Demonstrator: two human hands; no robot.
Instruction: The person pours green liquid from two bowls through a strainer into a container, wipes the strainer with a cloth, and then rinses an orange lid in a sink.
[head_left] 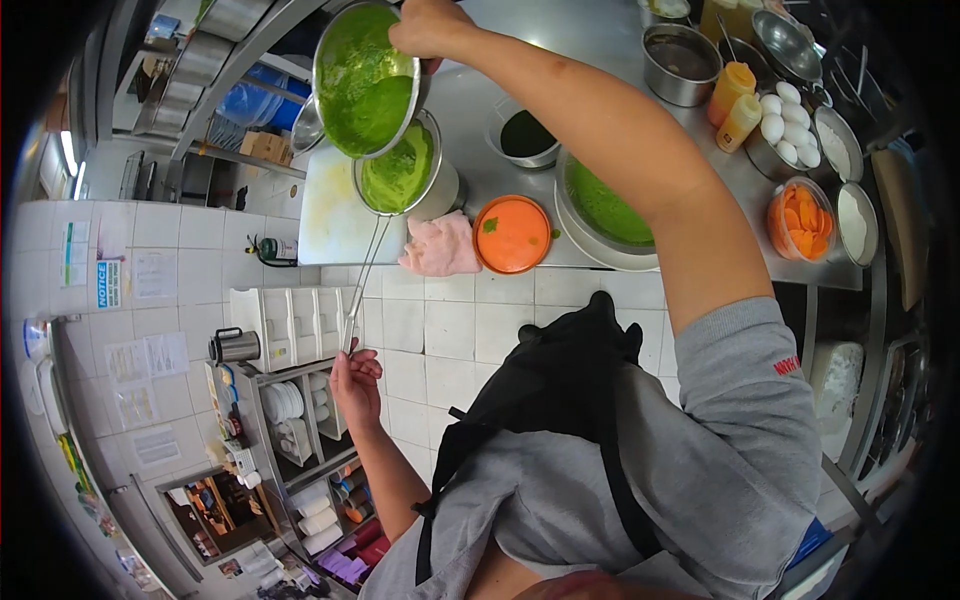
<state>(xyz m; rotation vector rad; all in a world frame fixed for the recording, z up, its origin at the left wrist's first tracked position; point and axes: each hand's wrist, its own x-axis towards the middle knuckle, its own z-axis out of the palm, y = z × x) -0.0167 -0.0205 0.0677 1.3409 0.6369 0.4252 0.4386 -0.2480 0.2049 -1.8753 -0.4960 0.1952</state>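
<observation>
My right hand [428, 28] is closed on the rim of a metal bowl [367, 85] coated with green purée. The bowl is tilted over a strainer [398, 168] that holds more of the purée. My left hand [357, 383] grips the end of the strainer's long wire handle [366, 280]. Beneath the strainer stands a metal pot [440, 198], partly hidden. A pink cloth [441, 245] and an orange lid [512, 234] with green spots lie beside the pot. Farther right, a large bowl of green liquid [605, 205] is partly covered by my right arm.
A white cutting board [345, 215] lies at the counter's left end. Behind my right arm are a small pot of dark green liquid [527, 135], squeeze bottles [738, 122], eggs [790, 125] and sliced carrots [803, 222]. A shelf unit with plates [283, 402] stands at left.
</observation>
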